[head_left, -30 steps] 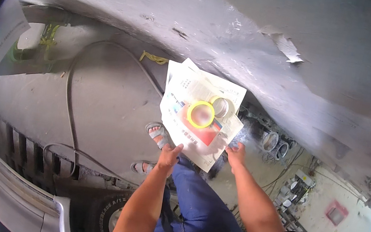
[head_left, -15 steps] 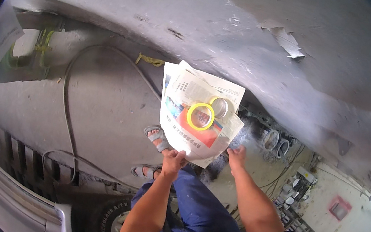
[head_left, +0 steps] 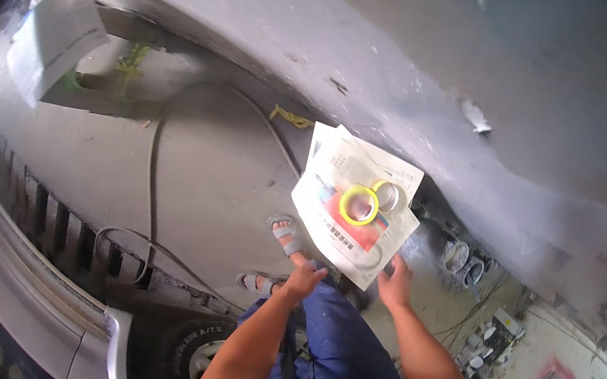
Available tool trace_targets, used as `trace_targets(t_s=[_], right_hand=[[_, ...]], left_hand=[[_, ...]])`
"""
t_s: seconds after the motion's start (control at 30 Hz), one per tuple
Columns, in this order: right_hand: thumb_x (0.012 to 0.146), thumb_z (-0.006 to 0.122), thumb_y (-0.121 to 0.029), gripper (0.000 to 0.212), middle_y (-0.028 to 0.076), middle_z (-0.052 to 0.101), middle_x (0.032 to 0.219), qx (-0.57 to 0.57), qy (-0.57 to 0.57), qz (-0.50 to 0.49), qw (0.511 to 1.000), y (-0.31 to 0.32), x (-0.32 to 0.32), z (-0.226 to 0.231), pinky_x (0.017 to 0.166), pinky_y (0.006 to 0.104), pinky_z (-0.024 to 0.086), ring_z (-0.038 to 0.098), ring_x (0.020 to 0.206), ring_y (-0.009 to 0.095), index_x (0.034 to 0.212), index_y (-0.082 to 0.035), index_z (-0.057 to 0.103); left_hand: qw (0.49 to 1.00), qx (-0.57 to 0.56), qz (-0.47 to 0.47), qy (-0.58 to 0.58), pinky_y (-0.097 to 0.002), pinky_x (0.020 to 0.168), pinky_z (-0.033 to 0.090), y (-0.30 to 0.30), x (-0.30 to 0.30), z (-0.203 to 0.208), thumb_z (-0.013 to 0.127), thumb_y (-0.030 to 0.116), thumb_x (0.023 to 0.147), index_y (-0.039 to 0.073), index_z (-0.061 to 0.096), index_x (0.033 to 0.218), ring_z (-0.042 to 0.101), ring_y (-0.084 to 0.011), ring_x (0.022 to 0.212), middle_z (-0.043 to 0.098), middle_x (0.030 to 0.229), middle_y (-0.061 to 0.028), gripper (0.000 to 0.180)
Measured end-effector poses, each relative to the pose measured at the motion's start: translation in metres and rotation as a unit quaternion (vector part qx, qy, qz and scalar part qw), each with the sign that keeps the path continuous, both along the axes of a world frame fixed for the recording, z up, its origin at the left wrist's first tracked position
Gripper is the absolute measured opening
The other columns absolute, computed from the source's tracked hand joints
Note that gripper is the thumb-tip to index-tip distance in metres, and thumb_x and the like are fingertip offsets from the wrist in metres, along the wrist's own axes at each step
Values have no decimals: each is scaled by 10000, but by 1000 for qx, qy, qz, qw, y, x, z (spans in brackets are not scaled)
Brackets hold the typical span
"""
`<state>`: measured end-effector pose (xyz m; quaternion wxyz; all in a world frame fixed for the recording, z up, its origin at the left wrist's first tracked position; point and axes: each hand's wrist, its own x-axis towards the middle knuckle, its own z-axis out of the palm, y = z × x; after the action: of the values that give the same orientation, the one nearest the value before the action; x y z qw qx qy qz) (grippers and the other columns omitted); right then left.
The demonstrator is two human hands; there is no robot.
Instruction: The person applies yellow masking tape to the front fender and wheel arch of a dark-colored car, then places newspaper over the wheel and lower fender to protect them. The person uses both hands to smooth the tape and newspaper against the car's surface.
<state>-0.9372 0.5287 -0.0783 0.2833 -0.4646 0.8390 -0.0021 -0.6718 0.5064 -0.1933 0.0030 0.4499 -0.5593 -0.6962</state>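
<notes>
Stack of printed newspaper sheets [head_left: 354, 202], white with a red and blue picture block, is held out flat in front of the body, above the grey concrete floor [head_left: 217, 174] and close under the edge of a large grey sanded car body panel [head_left: 437, 75]. On top of the sheets lies a bright yellow roll of tape [head_left: 358, 205], flat on its side, hole facing up; just beside it to the upper right, touching or nearly so, a smaller pale roll of tape [head_left: 386, 195]. Left hand [head_left: 304, 277] is at the near left corner of the sheets, fingers curled up against the underside edge; whether it pinches the paper or only props it cannot be told. Right hand [head_left: 395, 277] is at the near right edge, fingers spread narrow and pressed to the paper, supporting it from below. Both forearms bare, black sleeves at the lower rim. Below the sheets: blue trousers [head_left: 340, 350] and two feet in grey strap sandals [head_left: 283, 233] on the floor. A thin dark hose [head_left: 151, 187] loops across the floor to the left. A bit of yellow cord [head_left: 291, 117] lies by the panel's lower edge. Lower left: a dark tyre [head_left: 199, 346] and a pale silver car bumper [head_left: 12, 276].
</notes>
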Motion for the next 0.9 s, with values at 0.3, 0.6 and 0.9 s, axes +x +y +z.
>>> trace_targets(t_s=[0.3, 0.6, 0.9], right_hand=[[775, 571, 25, 520, 130, 681, 1149, 216, -171, 59, 960, 51, 4, 43, 918, 381, 506, 638, 1093, 307, 1282, -90, 547], [863, 466, 108, 559, 123, 649, 1109, 231, -243, 119, 935, -145, 141, 90, 574, 366, 556, 650, 711, 233, 1390, -79, 445], [899, 574, -47, 443, 125, 697, 1020, 103, -317, 309, 891, -285, 365, 150, 607, 321, 546, 650, 756, 156, 1331, -7, 489]], left_hand=[[966, 154, 70, -196, -443, 1014, 442, 67, 232, 121, 586, 563, 893, -39, 547, 1304, 571, -386, 1198, 616, 1223, -276, 729], [946, 145, 201, -206, -396, 1058, 416, 139, 326, 192, 532, 572, 917, -43, 563, 1300, 536, -362, 1258, 576, 1310, -260, 725], [889, 128, 386, -212, -381, 1043, 427, 66, 458, 226, 597, 473, 895, -39, 554, 1314, 537, -340, 1263, 578, 1315, -253, 663]])
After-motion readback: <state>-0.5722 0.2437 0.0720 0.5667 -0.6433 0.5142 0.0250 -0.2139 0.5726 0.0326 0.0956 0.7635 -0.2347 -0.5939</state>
